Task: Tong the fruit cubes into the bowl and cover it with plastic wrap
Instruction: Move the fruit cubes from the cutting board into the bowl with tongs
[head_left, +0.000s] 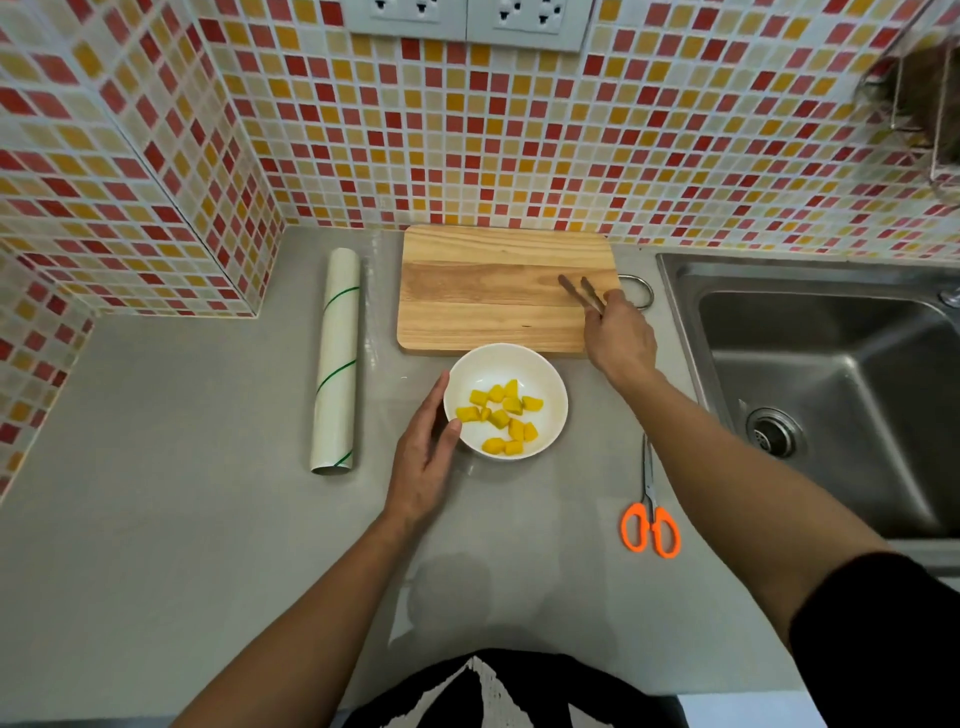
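tongs (581, 293) handles hidden in right hand (621, 340), sink (691, 332) cut off right

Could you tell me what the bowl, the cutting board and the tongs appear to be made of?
The bowl looks like glazed white ceramic, smooth and slightly glossy, though melamine is possible. The cutting board is pale wood with visible grain bands. The tongs seem to be dark wood, matte brown.

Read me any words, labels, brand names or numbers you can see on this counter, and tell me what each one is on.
There is no readable text in this view.
Plastic wrap roll: only green diagonal lines, no words.
Scissors: orange handles, no marking visible.
Wall sockets: no legible lettering.
White bowl, cutting board, tongs and sink: all unmarked.
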